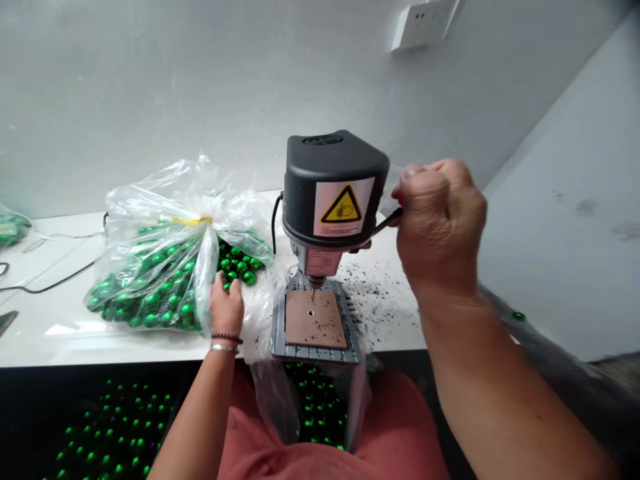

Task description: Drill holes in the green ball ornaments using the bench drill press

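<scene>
A black drill press [335, 180] with a yellow warning label stands on the white table. Under its bit lies a brown square board [315, 320] with a small hole, resting on the grey metal base [353, 353]. My right hand [440, 220] is wrapped round the black lever [387, 223] at the press's right side. At the opening of a clear plastic bag [200, 207] tied with a yellow band, my left hand [227, 307] has its fingers apart beside shiny green balls [240, 260]. Nothing shows in its grasp.
Dark shavings [375, 290] are scattered on the white table [35, 340] right of the press. Black cables [55, 283] run at the left. More green balls [315, 400] lie in an open bag between the knees and below the table at left. A socket [420, 25] is on the wall.
</scene>
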### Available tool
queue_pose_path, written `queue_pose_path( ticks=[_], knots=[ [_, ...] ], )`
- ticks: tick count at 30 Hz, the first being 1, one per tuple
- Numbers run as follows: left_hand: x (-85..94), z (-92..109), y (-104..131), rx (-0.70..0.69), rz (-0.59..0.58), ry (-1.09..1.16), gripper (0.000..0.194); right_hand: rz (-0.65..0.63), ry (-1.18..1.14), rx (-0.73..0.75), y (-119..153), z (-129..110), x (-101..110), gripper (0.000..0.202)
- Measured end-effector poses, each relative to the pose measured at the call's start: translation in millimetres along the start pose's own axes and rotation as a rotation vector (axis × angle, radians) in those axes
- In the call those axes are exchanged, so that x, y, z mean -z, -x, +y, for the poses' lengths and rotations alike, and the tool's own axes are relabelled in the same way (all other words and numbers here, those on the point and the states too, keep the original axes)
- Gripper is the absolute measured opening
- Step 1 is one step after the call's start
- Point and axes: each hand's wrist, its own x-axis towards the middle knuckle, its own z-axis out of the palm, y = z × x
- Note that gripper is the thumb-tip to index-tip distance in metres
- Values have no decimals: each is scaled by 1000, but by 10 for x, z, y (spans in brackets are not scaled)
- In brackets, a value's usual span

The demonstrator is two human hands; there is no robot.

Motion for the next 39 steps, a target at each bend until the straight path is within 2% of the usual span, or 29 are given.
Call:
queue_pose_path(
  ticks=[3,7,11,15,21,24,29,32,34,35,37,39],
  knots=[
    [263,-97,88,71,133,-96,54,23,-8,2,3,-2,-7,28],
    [505,-177,116,64,147,-307,53,49,-11,3,9,-8,-20,26],
    [554,-212,-35,126,53,-545,53,35,-8,15,11,-10,-19,27],
    [450,-144,-123,199,3,-588,64,30,-15,0,15,-20,-8,27],
    [123,-48,98,226,-74,-374,70,9,-36,8,44,-20,19,28],
    [44,-42,169,187,-73,-360,69,0,-39,25,65,-17,34,29],
    [17,-68,122,84,-115,-287,59,20,-17,5,109,-35,44,29],
    [38,-73,84,-11,-13,-180,50,43,-16,10,126,-36,47,28],
    [92,-41,84,-13,54,-5,49,39,-28,23,130,-26,46,28],
    [131,-11,97,13,50,129,50,36,-35,30,130,-19,43,28],
    [221,78,157,103,-81,466,51,33,-45,40,128,-4,36,28],
    [302,182,253,215,-316,803,46,44,-46,47,127,10,27,28]
  ],
)
